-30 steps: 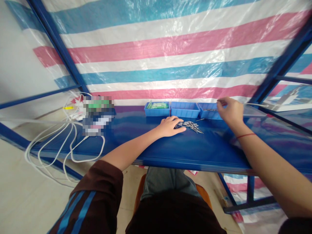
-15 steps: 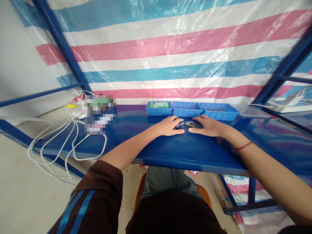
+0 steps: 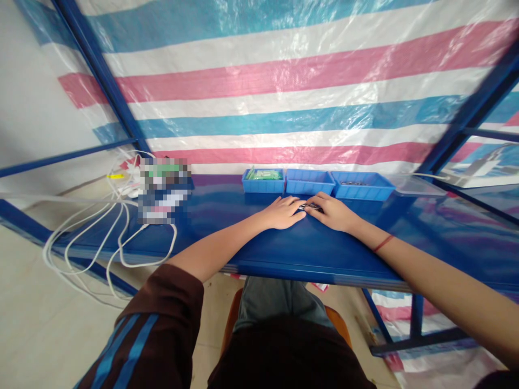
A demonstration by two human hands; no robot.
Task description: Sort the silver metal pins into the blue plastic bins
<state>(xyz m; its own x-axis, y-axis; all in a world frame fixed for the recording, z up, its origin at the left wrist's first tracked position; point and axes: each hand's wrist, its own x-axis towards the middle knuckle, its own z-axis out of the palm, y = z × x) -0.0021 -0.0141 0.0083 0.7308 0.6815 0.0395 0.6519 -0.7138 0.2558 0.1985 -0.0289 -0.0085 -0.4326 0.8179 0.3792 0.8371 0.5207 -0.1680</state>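
Note:
A small pile of slim, shiny metal pieces lies on the blue tabletop, mostly hidden under and between my hands. At its left side is my left hand, fingers stretched out and thumb apart, its fingertips touching the pile. My right hand reaches over the pile from the right, palm down, with its fingers laid out across the pieces. The fingertips of both hands nearly meet. Neither hand lifts anything off the table.
Behind the hands stand three blue bins: the left bin with green packets, the middle bin, and the right bin with small metal parts. A clear plastic lid lies farther right. White cables loop over the table's left end.
My right hand has moved left over the metal pieces, narrowing the gap between the hands. The pile is more covered and more compact. My left hand has hardly moved.

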